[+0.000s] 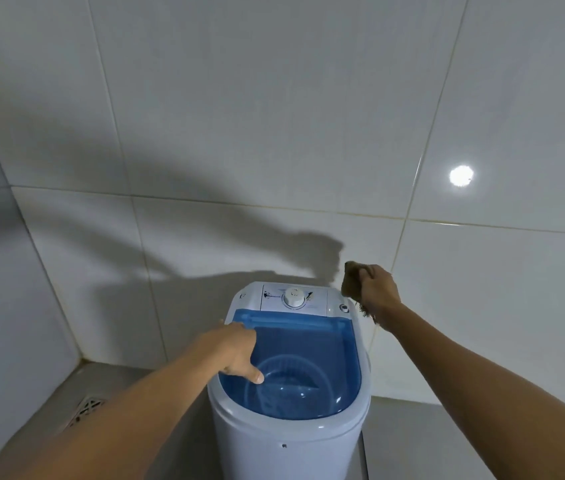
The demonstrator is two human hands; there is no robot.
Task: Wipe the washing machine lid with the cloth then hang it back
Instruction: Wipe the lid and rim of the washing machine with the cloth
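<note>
Blue lid (312, 355) mostly clear across centre and right; left edge blocked by left hand (236, 351) resting there. Control dial (294, 297) raised behind lid, near wall (274, 133). Open air right of washing machine (284, 441), partly taken by right hand (378, 292) gripping cloth (352, 284). Tight corner left.

Two bare forearms reach into view from the bottom edge, one from each lower corner. Neither shows a sleeve, watch, bracelet or glove. The left hand (236, 351) is bare, with no ring visible and a short, unpainted nail on its thumb. The right hand (376, 289) is likewise bare, its knuckles unadorned.
</note>
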